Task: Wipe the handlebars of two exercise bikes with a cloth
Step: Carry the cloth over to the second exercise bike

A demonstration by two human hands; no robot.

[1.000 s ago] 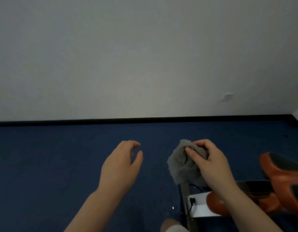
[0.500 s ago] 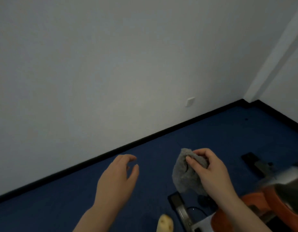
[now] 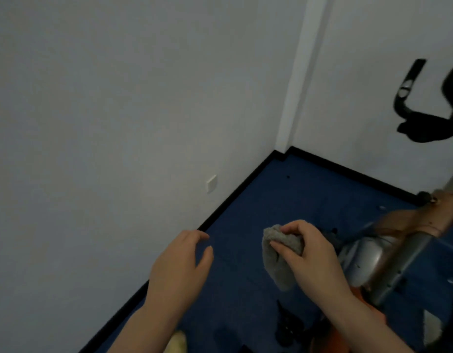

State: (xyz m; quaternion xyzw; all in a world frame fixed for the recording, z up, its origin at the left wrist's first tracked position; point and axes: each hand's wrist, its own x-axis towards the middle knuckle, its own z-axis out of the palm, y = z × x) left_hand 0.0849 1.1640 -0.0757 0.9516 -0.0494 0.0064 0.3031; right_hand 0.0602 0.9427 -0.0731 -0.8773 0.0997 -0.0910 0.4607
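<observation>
The view had swung right since the earlier frames, bringing black handlebars into sight (upper right, well apart), while the right hand pinched the grey cloth and the left hand hung loosely curled, empty, so wiping looked not yet begun.

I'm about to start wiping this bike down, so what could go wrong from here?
Two risks, as judgement:
1. The right hand holds the grey cloth bunched, with a loose end hanging; it might snag on the bike frame on the way up.
2. The black handlebars sit high at the view's right edge and are partly cut off, so the far side could be missed.
</observation>
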